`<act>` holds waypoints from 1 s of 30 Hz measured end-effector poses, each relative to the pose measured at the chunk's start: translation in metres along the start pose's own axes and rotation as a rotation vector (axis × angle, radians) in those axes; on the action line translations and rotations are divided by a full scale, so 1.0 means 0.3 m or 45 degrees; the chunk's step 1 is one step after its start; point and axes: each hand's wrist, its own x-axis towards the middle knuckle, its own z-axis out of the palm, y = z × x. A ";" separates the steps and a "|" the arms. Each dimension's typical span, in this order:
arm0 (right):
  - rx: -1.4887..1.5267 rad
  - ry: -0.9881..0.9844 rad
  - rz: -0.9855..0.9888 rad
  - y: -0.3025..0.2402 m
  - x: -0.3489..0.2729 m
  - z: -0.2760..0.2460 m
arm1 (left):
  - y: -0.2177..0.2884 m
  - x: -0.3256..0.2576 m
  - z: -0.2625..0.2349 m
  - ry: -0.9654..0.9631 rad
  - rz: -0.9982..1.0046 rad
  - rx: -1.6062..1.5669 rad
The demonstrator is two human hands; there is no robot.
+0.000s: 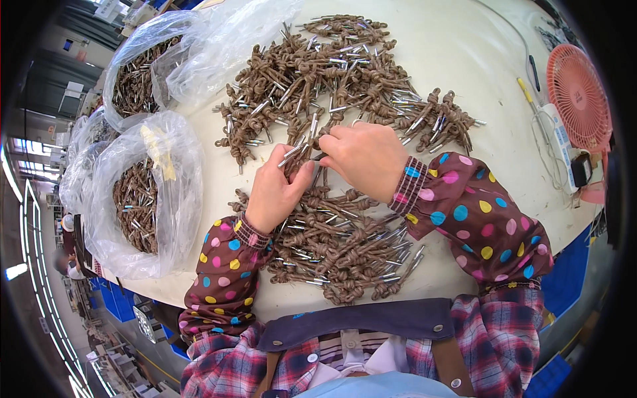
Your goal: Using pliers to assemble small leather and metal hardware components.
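Note:
My left hand point(273, 192) pinches a brown cord point(310, 132) with shiny metal tips, its thumb pointing toward the other hand. Close against it, my right hand point(368, 158) has its fingers curled and pressed together on the same cord; the exact grip is partly hidden by the fingers. Beyond both hands spreads a large pile of knotted brown cords point(318, 73) with silver tips. Between my hands and my body lies a second heap of knotted cords point(338, 245), their tips pointing mostly sideways.
On the left of the pale table point(504, 146), clear plastic bags point(182, 225) hold more brown cords. A pink fan point(577, 96), a white power strip point(561, 142) with cables and a yellow-handled tool point(524, 89) stand at the right. Blue bins point(567, 275) sit below the table edge.

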 end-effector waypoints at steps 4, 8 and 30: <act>0.011 0.027 0.085 0.016 -0.013 -0.067 | -0.037 -0.007 -0.013 -0.088 -0.017 -0.136; 0.027 0.104 0.035 0.035 -0.031 -0.099 | -0.027 -0.002 -0.028 -0.188 -0.255 -0.569; -0.197 0.184 -0.191 0.056 -0.008 -0.065 | -0.020 0.003 -0.018 -0.105 -0.376 -0.647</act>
